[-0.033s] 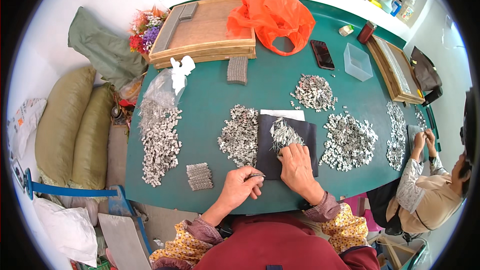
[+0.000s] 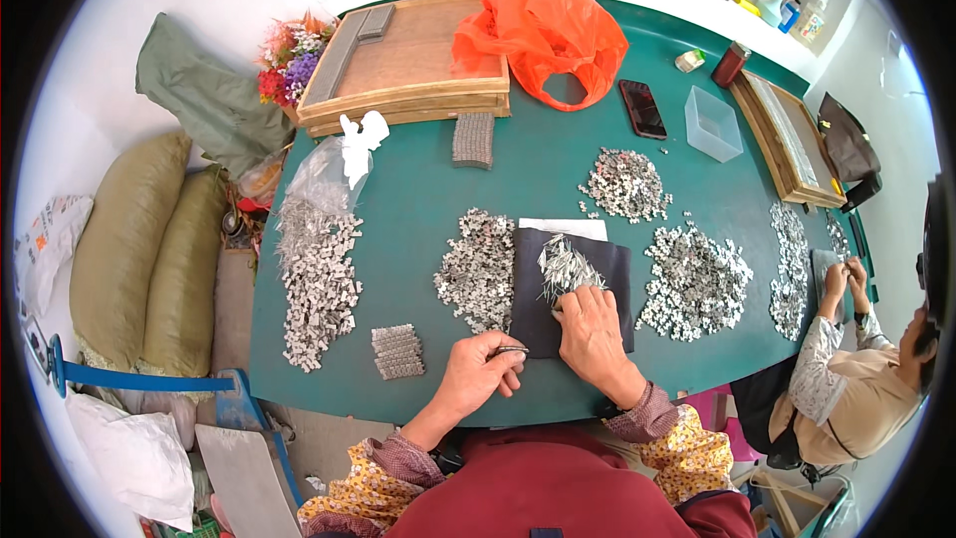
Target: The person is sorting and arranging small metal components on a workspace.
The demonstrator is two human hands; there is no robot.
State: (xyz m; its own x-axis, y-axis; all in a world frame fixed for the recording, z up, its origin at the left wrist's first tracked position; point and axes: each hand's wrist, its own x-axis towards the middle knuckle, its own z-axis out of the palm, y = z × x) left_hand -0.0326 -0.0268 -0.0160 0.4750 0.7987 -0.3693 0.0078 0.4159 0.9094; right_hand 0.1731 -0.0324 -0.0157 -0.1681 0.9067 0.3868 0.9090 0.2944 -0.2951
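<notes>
My left hand point(image 2: 472, 376) is closed in a pinch on a small dark metal piece point(image 2: 512, 349), above the table's near edge. Over a dark mat point(image 2: 536, 341), my right hand point(image 2: 597, 341) has its fingers bent together at the near edge of a heap of thin silvery pins point(image 2: 565, 267). Whatever lies between those fingertips is hidden. Left of the mat, touching it, is a pile of small metal links point(image 2: 476, 269). A joined block of links point(image 2: 397, 352) lies further left, near my left forearm.
More link piles point(image 2: 695, 282) lie right of the mat and at far left. Behind stand a wooden tray point(image 2: 403, 105), an orange plastic bag point(image 2: 558, 30), a phone point(image 2: 642, 109) and a clear plastic box point(image 2: 712, 124). A co-worker point(image 2: 856, 379) sits at the right, hands over the table.
</notes>
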